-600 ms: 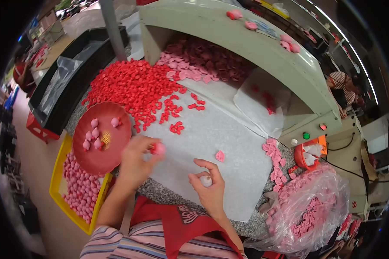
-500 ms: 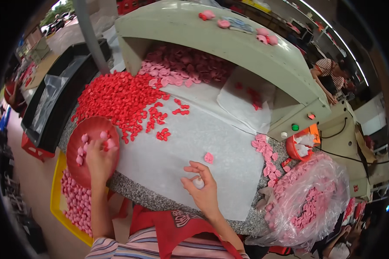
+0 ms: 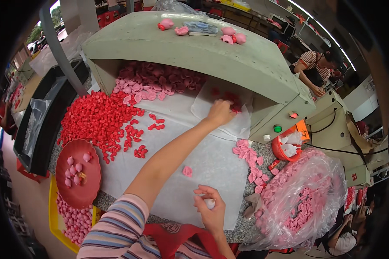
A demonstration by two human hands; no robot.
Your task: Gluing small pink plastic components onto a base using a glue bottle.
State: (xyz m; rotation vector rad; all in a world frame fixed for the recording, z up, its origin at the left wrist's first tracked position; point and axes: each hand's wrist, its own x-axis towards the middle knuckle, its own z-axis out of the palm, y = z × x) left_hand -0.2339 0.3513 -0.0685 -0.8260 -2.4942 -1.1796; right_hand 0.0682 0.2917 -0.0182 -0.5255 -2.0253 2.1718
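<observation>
My left hand [image 3: 221,113] reaches far across the table, under the hood of the green-grey metal box. Its fingers are bent together at a few small red pieces [image 3: 235,102] on a white sheet; whether one is pinched is hidden. My right hand [image 3: 212,213] stays near the table's front edge, curled around a small white bottle [image 3: 209,203], only its rounded end showing. A single pink moulded piece [image 3: 187,171] lies on the white paper [image 3: 168,190] between my arm and right hand. At the left, a red scalloped plate [image 3: 90,190] carries several small pink round figures [image 3: 77,167].
A heap of red pieces [image 3: 90,121] covers the back left; pink petal-like pieces [image 3: 160,80] lie under the metal hood [image 3: 190,47]. At right stand a red cup [image 3: 286,153] of white bottles and a plastic bag [image 3: 307,203] of pink pieces. A co-worker [image 3: 315,64] sits beyond.
My left hand has left the red plate and moved right and away to the red pieces under the hood. My right hand still holds the white bottle. The whole view has shifted.
</observation>
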